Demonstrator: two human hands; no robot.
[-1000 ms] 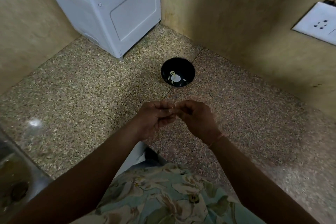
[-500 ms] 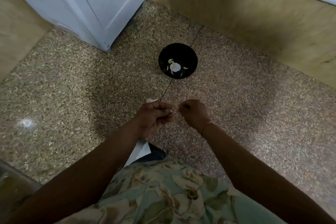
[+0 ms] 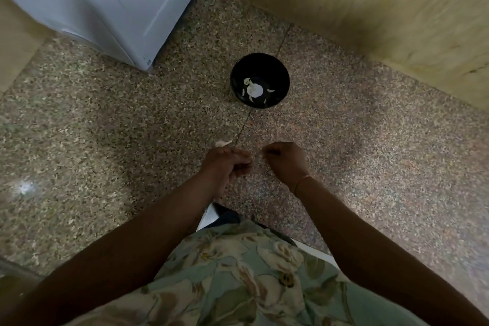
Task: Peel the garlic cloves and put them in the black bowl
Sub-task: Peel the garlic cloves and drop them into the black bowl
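The speckled stone countertop (image 3: 105,140) is seen to fill most of the view, with a dark seam (image 3: 264,82) running across it toward the person. A white appliance (image 3: 111,0) is stood at the far left corner, and tan wall panels (image 3: 357,8) are set along the far and right edges. A floral shirt (image 3: 238,280) is seen at the near edge.

The black bowl (image 3: 259,81) is placed on the seam, well beyond both hands and roughly in line with the gap between them. Pale garlic pieces (image 3: 254,90) are noted on its floor: one rounded piece with small slivers around it.

The left hand (image 3: 227,167) and the right hand (image 3: 287,163) are held above the countertop, near each other but apart. The left hand's fingers are curled, and a garlic clove (image 3: 250,159) is pinched at their tips. The right hand's fingers are also curled, and a pale sliver (image 3: 261,154), blurred, appears to be nipped at their tips.

A loose garlic piece (image 3: 222,143) is found on the countertop just beyond the left hand, beside the seam.
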